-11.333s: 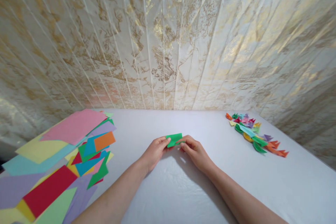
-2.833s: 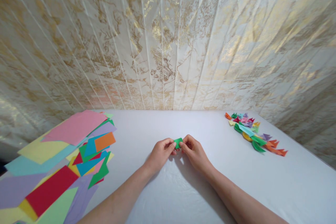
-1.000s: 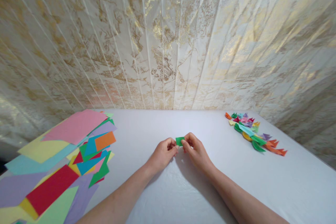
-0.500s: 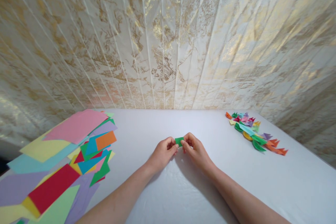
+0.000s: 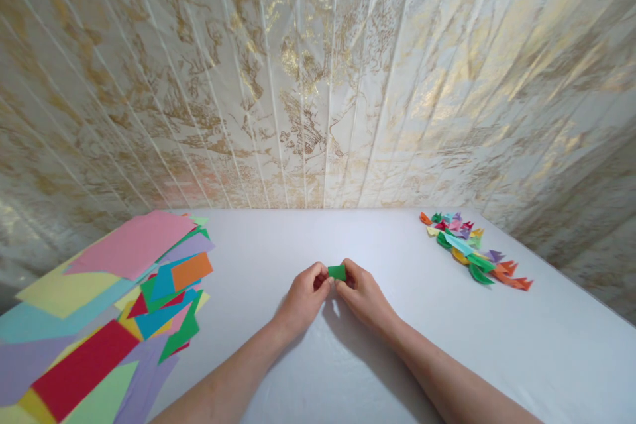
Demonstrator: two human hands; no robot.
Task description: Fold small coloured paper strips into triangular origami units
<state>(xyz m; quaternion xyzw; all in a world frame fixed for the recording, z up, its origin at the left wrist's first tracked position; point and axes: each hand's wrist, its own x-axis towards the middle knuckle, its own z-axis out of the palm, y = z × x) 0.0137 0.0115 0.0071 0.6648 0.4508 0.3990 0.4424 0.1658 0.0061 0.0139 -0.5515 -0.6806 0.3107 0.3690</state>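
A small green piece of paper (image 5: 336, 272) is pinched between my two hands above the middle of the white table. My left hand (image 5: 307, 291) grips its left edge with thumb and fingers, and my right hand (image 5: 362, 288) has hold of the right side. Both hands are closed, their fingertips close together. The paper looks like a short rectangle; its folds are too small to make out.
Sheets and scraps of coloured paper (image 5: 84, 368) lie overlapping along the table's left side. Several small folded paper pieces (image 5: 457, 243) form a row at the right. Behind the white table (image 5: 298, 232) hangs a gold-patterned curtain (image 5: 308, 79).
The view has shifted slightly, so the table items sit a little further left. My right thumb has slid lower on the green paper, leaving more of its face in sight.
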